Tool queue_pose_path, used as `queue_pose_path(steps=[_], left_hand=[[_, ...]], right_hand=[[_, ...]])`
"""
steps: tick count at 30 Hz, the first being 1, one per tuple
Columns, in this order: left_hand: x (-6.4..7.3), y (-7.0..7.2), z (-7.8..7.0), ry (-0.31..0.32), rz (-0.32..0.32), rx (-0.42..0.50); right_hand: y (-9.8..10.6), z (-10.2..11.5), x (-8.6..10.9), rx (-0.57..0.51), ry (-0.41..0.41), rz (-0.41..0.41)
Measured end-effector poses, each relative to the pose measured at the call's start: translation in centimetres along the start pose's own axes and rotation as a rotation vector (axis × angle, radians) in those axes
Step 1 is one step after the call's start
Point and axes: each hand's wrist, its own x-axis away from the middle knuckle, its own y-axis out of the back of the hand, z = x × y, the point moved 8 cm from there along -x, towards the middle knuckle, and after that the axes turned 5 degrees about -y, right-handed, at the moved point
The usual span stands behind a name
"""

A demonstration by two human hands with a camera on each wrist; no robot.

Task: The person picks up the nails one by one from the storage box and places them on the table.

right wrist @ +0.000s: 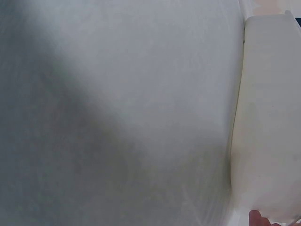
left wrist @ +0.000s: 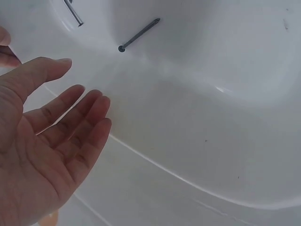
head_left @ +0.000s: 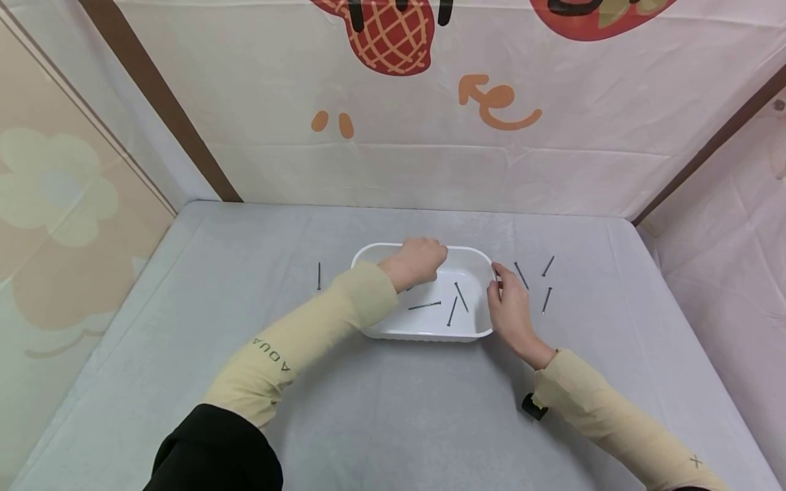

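Note:
A white plastic tray (head_left: 399, 334) sits on the table with several dark metal nails (head_left: 424, 305) lying loose in it. My left hand (head_left: 417, 262) is above the tray's far side. In the left wrist view its fingers are relaxed, the thumb stands apart and the palm holds nothing; a nail (left wrist: 140, 35) lies on the tray floor beyond the fingertips. At the tray's right end, my right hand (head_left: 512, 307) grips the rim between thumb and fingers. Only its fingertips (right wrist: 256, 219) show in the right wrist view, beside the tray wall (right wrist: 265, 117).
One nail (head_left: 319, 275) lies on the cloth left of the tray. More nails (head_left: 546, 300) lie to the right, close to my right hand. The grey-covered table (head_left: 393, 423) meets a printed curtain (head_left: 276, 170) at the back.

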Motion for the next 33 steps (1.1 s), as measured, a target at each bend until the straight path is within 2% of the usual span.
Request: queue_pose_path(steps=[13,22,33], left_hand=[[-0.3,-0.8,0.2,0.007,0.009,0.077],[-0.6,-1.5,0.2,-0.026,-0.022,0.129],[-0.6,-2.5,0.6,0.003,-0.017,0.213]], right_hand=[[0.1,0.1,0.0,-0.003,0.006,-0.002],[0.1,0.0,0.0,-0.003,0.003,-0.003],[0.0,-0.2,0.1,0.002,0.003,-0.008]])
